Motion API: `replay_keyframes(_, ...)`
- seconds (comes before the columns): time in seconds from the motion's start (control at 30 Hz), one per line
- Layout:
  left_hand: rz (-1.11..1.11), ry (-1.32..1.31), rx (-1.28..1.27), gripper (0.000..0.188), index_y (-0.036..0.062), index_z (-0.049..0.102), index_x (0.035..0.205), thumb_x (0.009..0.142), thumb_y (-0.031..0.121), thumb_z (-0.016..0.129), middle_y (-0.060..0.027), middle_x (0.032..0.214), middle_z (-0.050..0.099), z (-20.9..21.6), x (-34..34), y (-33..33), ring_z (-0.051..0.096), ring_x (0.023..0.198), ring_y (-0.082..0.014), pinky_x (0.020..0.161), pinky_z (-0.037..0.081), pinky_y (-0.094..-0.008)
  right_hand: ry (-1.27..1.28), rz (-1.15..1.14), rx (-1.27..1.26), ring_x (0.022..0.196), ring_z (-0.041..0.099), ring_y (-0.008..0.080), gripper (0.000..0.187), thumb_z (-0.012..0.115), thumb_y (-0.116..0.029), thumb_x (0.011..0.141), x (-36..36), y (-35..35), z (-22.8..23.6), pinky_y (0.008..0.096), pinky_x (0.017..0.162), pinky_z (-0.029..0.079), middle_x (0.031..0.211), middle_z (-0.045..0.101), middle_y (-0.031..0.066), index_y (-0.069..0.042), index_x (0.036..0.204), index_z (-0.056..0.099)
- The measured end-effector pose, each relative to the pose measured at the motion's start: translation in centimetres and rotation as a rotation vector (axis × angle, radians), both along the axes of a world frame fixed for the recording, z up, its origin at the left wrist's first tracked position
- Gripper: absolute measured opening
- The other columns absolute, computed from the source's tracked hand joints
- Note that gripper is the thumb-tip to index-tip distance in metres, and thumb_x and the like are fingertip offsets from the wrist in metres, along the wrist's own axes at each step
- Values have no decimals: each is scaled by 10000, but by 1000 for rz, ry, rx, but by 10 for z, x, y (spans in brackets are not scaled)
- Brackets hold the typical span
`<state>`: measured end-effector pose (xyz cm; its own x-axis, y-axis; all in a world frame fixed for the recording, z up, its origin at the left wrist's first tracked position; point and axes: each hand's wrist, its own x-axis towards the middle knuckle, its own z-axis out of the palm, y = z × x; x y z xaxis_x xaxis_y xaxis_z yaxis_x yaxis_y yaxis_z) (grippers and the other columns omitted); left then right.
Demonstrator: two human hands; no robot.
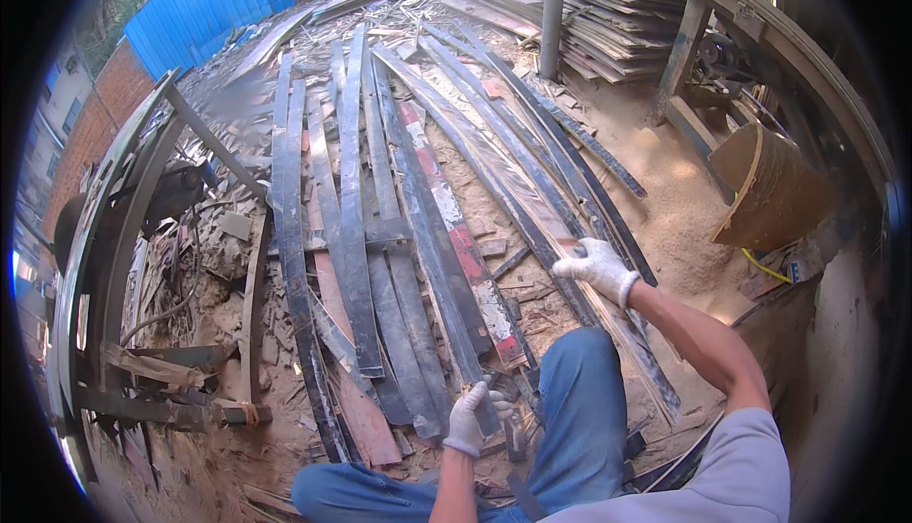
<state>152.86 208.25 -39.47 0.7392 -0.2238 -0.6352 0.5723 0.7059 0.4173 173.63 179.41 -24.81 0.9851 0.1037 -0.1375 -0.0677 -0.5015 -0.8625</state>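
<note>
My right hand, in a white work glove, is closed around a long wooden strip. The strip slants from the far middle down past my right knee. Low in the middle, my gloved left hand is closed beside the near end of a dark plank. What its fingers hold is partly hidden. Just right of it is a small dark metal block, perhaps a hammer head. Several long dark strips lie side by side before me, with a red and white painted board among them.
Splintered scraps and sawdust cover the ground. A wood and metal frame stands at the left. At the right are a curved brown sheet and a grey post, with stacked thin boards behind. A blue fence closes the far side.
</note>
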Motion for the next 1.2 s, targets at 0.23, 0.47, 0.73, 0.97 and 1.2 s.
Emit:
replay_keyframes(0.23,-80,88,381,376,3,555,1231,1001,269,689,-159,1065,699,-60,5,-13,725,881,-262,724,609,-426,66,-218,-531,699,642,213,599,893,-368,638,-175,-106,27,365,691,557,798,656,78,-70,1111,678)
replay_keyframes(0.47,-214,123,747,644,-1,517,1409,923,340,766,-136,1117,723,-108,8,-23,712,925,-235,817,550,-380,74,-261,-566,816,681,402,862,899,-434,591,-312,-129,33,506,750,552,908,687,188,5,1267,592)
replay_keyframes(0.73,22,-335,1317,1020,-57,385,1521,878,649,741,-287,1493,434,-17,95,-76,446,1398,-417,1185,357,-493,-259,-216,-1164,874,640,430,942,911,-330,550,-404,-150,0,554,744,494,990,664,191,11,1353,557)
replay_keyframes(0.97,142,-382,-204,1129,-36,487,1408,777,892,613,-97,1038,616,73,301,-110,629,908,-204,803,542,-350,-413,-222,-1238,863,671,403,818,927,-318,681,-413,-123,26,528,834,538,986,711,174,-47,1379,599)
replay_keyframes(1.2,193,-413,-691,775,112,615,884,874,876,486,-5,646,491,181,219,-148,491,527,-159,428,411,-306,255,-327,-897,1338,517,441,793,815,-191,775,-358,-84,104,507,1177,384,1435,557,267,-8,1475,488)
